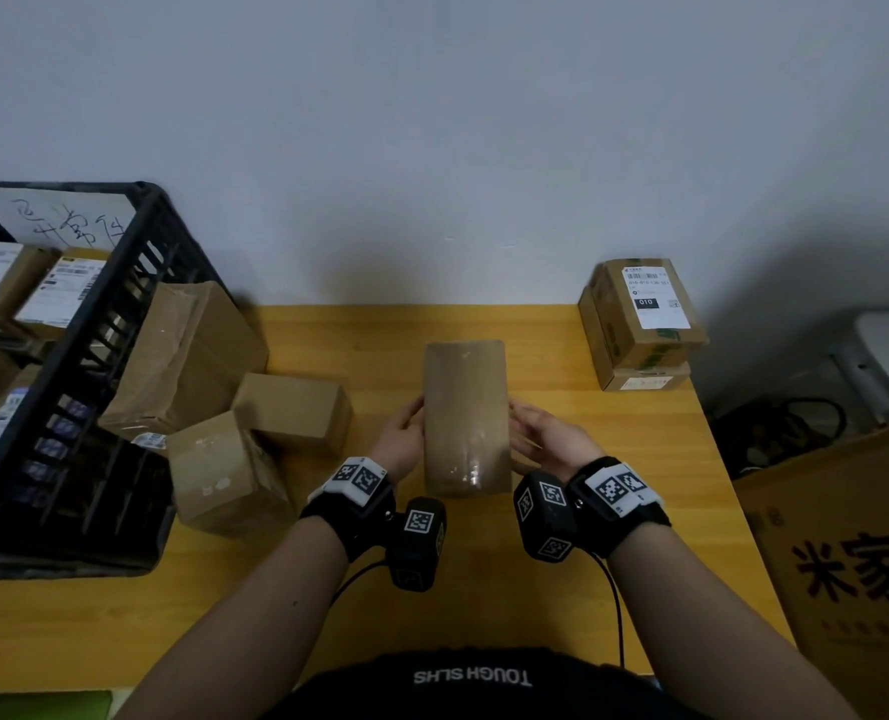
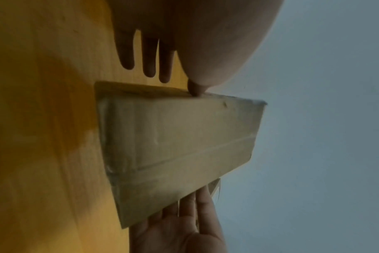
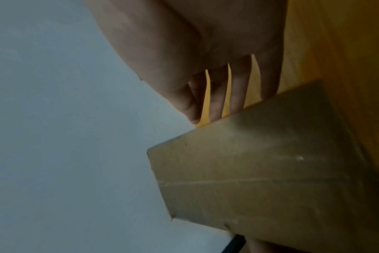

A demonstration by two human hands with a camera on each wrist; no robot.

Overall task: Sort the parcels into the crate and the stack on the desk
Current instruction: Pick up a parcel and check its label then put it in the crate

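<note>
A long brown taped parcel (image 1: 465, 418) is at the middle of the yellow desk (image 1: 535, 605), between my two hands. My left hand (image 1: 406, 426) has its thumb tip on the parcel's left edge (image 2: 177, 137), with its fingers (image 2: 149, 59) straight and apart from the parcel. My right hand (image 1: 535, 433) lies flat along the right side, its straight fingers (image 3: 216, 102) passing behind the parcel (image 3: 260, 171). I cannot tell whether the parcel rests on the desk. The black crate (image 1: 83, 387) at the left holds several labelled parcels. A stack of two labelled parcels (image 1: 645, 319) stands at the back right corner.
Three loose brown parcels lie beside the crate: a big one (image 1: 192, 356), a small one (image 1: 294, 413) and a nearer one (image 1: 226, 472). A large printed carton (image 1: 858, 563) stands off the desk's right edge, with cables (image 1: 785, 433) on the floor behind it.
</note>
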